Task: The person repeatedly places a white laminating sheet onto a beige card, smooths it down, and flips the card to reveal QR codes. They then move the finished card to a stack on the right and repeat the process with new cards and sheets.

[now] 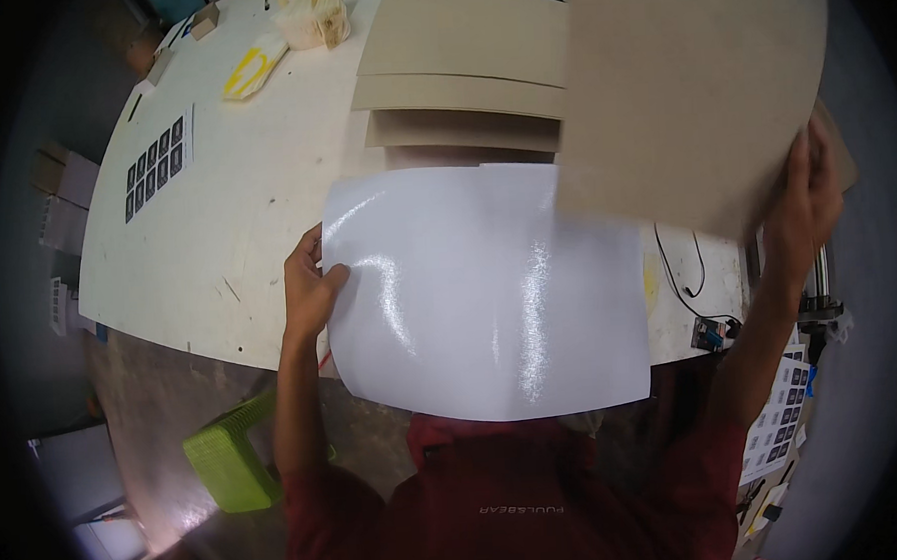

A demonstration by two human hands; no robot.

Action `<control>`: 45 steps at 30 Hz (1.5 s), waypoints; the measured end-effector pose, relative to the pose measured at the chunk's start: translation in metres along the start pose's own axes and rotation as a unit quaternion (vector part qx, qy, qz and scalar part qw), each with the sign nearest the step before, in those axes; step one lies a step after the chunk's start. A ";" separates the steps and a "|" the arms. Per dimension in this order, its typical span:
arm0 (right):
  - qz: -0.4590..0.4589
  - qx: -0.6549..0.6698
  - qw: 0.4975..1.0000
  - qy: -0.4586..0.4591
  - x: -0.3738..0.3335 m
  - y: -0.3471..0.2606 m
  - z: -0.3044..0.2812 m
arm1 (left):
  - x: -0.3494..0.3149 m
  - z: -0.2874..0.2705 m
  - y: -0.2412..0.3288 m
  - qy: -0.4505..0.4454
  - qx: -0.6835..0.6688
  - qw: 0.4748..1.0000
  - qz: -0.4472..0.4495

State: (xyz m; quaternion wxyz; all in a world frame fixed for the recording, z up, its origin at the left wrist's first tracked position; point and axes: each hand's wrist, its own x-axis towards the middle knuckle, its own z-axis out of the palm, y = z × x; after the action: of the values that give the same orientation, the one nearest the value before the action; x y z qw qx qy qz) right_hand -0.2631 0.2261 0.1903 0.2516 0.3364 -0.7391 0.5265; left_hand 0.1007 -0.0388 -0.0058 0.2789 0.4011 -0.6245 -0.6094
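My left hand [311,283] grips the left edge of a large glossy white sheet [439,300], thumb on top and fingers behind. The sheet bows slightly and spans the front of the table, close to my body. In my right hand [807,189] is a big brown cardboard sheet [695,89], held by its lower right edge and raised over the right side. It is a little blurred and covers the white sheet's upper right corner. Beyond the white sheet lie several overlapping brown cardboard sheets [463,39].
The white table [233,169] carries a printed label sheet [158,163], a yellow-and-white packet [255,70] and a plastic bag [312,18]. A black cable [674,280] lies at the right. A green plastic stool [231,460] stands on the floor, with more label sheets [780,416] at lower right.
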 end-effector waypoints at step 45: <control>0.345 0.017 0.898 -0.272 -0.200 0.058 -0.039 | -0.005 0.000 0.003 0.018 0.018 1.000 -0.003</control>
State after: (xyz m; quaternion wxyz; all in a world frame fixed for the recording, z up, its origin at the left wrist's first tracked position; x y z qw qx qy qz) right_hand -0.1768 0.3227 0.0221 -0.1619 0.1947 -0.8393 0.4811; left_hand 0.1025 -0.0352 -0.0020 0.2812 0.4189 -0.6290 -0.5915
